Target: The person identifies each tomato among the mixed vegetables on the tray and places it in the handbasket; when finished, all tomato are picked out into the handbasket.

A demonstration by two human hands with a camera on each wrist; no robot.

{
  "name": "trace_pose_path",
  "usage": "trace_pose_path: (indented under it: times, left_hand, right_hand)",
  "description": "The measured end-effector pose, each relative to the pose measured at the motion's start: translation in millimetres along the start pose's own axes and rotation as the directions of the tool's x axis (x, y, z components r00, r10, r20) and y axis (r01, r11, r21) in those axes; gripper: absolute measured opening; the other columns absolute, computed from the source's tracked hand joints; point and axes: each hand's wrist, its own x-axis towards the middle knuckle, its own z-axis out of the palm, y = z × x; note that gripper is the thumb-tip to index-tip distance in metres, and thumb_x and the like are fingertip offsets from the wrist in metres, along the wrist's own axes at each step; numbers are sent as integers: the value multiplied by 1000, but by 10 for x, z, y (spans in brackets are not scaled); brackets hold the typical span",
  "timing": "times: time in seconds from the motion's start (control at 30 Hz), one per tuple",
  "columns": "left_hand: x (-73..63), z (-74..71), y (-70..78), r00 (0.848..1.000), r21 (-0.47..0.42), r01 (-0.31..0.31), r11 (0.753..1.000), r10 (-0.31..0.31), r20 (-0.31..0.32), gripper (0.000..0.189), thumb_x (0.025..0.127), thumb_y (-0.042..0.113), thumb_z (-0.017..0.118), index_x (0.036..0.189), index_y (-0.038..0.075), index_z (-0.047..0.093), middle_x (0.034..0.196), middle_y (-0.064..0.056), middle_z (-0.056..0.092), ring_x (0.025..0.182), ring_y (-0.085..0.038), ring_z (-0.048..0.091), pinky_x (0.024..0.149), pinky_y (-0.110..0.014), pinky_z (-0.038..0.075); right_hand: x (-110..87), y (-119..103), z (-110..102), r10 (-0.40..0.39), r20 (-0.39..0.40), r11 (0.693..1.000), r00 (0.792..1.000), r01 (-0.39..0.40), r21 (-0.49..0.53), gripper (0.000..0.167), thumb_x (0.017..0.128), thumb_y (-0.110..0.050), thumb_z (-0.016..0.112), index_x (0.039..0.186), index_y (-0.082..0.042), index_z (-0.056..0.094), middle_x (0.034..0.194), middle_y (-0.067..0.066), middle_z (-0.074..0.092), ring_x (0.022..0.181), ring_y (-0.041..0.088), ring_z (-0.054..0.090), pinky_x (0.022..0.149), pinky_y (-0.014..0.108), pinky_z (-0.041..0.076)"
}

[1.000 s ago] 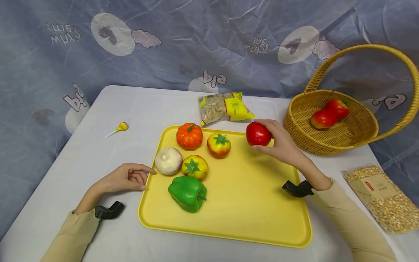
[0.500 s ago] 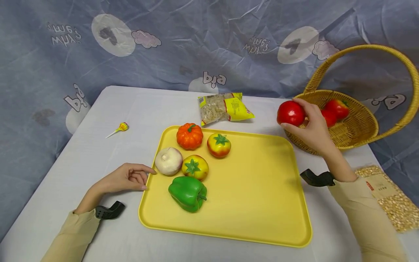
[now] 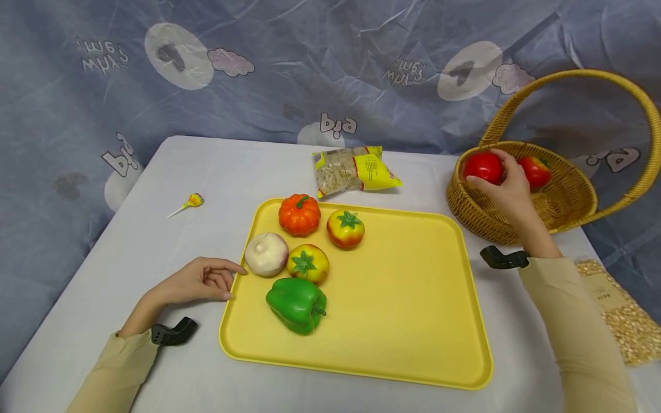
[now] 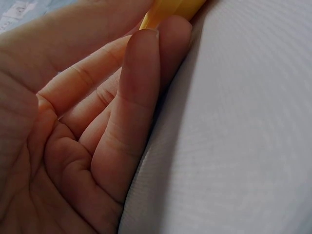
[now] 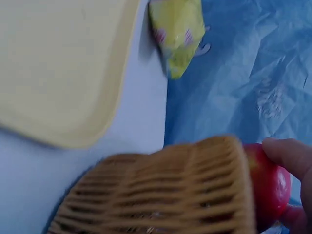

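My right hand (image 3: 511,186) grips a glossy round red fruit (image 3: 483,167) at the left part of the wicker basket (image 3: 465,201). In the right wrist view the fruit (image 5: 270,187) shows a yellowish patch, with thumb and fingers at its side behind the basket rim (image 5: 195,180). Another red fruit (image 3: 535,172) with a green leaf lies inside; one more is hidden by the hand. At the yellow tray's (image 3: 403,321) left edge rests my left hand (image 3: 193,281), fingers loosely bent and fingertips at the rim. It holds nothing visible.
On the tray lie a pumpkin (image 3: 299,215), an onion (image 3: 265,254), a green bell pepper (image 3: 296,305) and two yellow-red leafy fruits (image 3: 345,229). Around it are a lollipop (image 3: 194,200), a yellow snack bag (image 3: 356,169) and a corn-kernel pack (image 3: 625,315). The basket handle (image 3: 594,74) arches high.
My right hand has carried the red fruit from above the tray's back right corner, rightward to the basket. The left hand has stayed at the tray's edge.
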Motion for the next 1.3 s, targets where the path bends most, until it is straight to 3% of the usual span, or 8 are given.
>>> trace_pose_path:
  times: [0.2, 0.43, 0.73, 1.03, 1.3]
  left_hand:
    - [1, 1, 1, 1000, 2, 7, 1000, -7, -2, 46, 81, 0, 69, 121, -14, 51, 83, 8, 64, 67, 4, 57, 61, -17, 51]
    - [9, 2, -1, 1000, 1, 22, 1000, -22, -5, 47, 81, 2, 70, 121, -13, 51, 82, -5, 64, 67, 2, 58, 61, -18, 52]
    - [7, -1, 6, 1000, 6, 18, 1000, -18, -6, 46, 81, 0, 69, 121, -13, 51, 82, 3, 64, 67, 3, 58, 61, -17, 52]
    - [-2, -4, 1, 1000, -5, 14, 1000, -14, -7, 46, 81, 0, 69, 121, -14, 51, 83, 5, 64, 68, 3, 59, 62, -17, 52]
    - [-1, 2, 2, 1000, -15, 6, 1000, -6, -3, 45, 81, -1, 68, 121, -14, 50, 83, 8, 63, 68, 3, 59, 62, -18, 52]
  right_hand:
    - [192, 235, -32, -14, 77, 992, 997, 23, -125, 82, 89, -41, 59, 150, -10, 15, 151, 27, 20, 132, 51, 24, 105, 67, 24]
    - [384, 398, -43, -84, 139, 950, 987, 122, -287, 80, 88, -32, 62, 146, 1, 19, 136, 38, 31, 121, 54, 29, 100, 68, 27]
    - [503, 612, -172, 50, 188, 953, 981, 9, -303, 85, 90, -33, 59, 149, -1, 7, 142, 39, 22, 124, 57, 24, 103, 68, 21]
    - [524, 615, -181, 34, 126, 940, 991, 12, -342, 79, 91, -25, 55, 148, 1, 7, 139, 43, 22, 125, 59, 21, 105, 68, 18]
    - [465, 590, -190, 34, 85, 947, 996, -5, -322, 78, 90, -23, 54, 148, 1, 8, 141, 41, 21, 127, 57, 19, 106, 68, 17]
